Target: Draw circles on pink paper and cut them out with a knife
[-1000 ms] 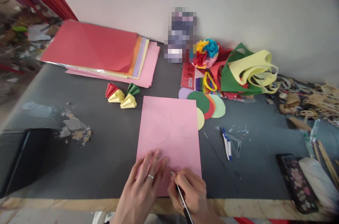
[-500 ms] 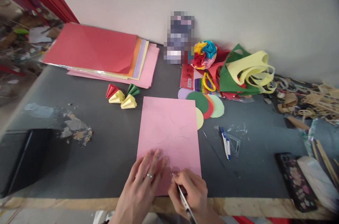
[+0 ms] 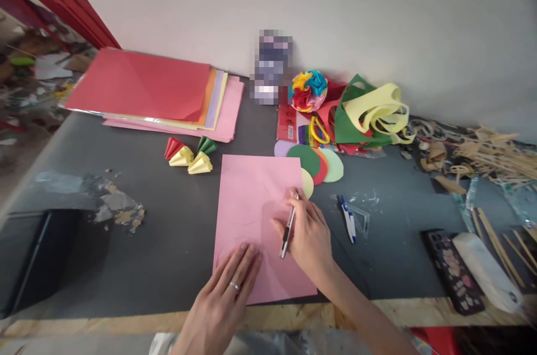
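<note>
2 hands work on 1 pink sheet (image 3: 258, 215) lying flat on the dark table (image 3: 168, 243), its near edge close to the table's wooden lip. The left hand (image 3: 229, 299) lies open and flat, palm down on the sheet's near left corner, holding nothing but pinning the paper. The right hand (image 3: 308, 235) is closed around a slim pen (image 3: 287, 228) at the sheet's right side, tip toward the far edge. Faint curved lines show on the pink surface. With only 1 corner pinned, I judge the far half could swivel or buckle under a hard stroke, throwing a line off. The stack of coloured paper (image 3: 155, 92) sits far left, well apart, so it poses little risk. The cut paper circles (image 3: 319, 164) touch the sheet's far right corner and could be nudged by a sweeping wrist. The 2 blue-and-white pens (image 3: 348, 219), just right of the hand, could roll if knocked.
</note>
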A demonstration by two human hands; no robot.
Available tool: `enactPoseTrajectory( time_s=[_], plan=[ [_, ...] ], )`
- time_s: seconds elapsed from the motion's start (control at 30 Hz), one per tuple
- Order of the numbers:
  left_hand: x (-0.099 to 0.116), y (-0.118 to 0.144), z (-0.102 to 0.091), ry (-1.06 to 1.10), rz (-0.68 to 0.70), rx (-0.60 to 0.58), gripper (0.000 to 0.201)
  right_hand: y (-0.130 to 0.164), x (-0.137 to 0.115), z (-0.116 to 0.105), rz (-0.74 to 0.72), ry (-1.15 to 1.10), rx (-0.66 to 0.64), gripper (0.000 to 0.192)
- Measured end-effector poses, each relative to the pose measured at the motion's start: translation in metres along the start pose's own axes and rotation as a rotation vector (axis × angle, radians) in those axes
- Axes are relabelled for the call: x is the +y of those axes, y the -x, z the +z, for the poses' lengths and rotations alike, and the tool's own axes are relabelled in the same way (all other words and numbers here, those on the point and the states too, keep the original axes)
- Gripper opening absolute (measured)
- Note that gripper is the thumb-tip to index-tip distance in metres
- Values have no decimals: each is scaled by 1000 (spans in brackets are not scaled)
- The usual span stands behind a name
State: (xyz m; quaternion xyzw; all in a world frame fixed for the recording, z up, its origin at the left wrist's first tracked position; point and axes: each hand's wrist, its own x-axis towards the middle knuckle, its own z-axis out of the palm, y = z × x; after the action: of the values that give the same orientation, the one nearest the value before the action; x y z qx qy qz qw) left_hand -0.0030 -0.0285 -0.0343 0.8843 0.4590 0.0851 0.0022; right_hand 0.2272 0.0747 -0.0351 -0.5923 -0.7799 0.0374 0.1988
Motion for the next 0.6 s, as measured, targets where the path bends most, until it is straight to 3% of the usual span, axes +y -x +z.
enactPoseTrajectory(
  time_s=[0.23, 0.6],
  plan=[
    [4, 0, -1, -54, -1, 38, 58, 4, -7, -6, -64, -36, 227, 13],
    [13, -1, 4, -64, -32, 74, 57, 16, -32, -39, -99, -146, 421, 27]
  ],
)
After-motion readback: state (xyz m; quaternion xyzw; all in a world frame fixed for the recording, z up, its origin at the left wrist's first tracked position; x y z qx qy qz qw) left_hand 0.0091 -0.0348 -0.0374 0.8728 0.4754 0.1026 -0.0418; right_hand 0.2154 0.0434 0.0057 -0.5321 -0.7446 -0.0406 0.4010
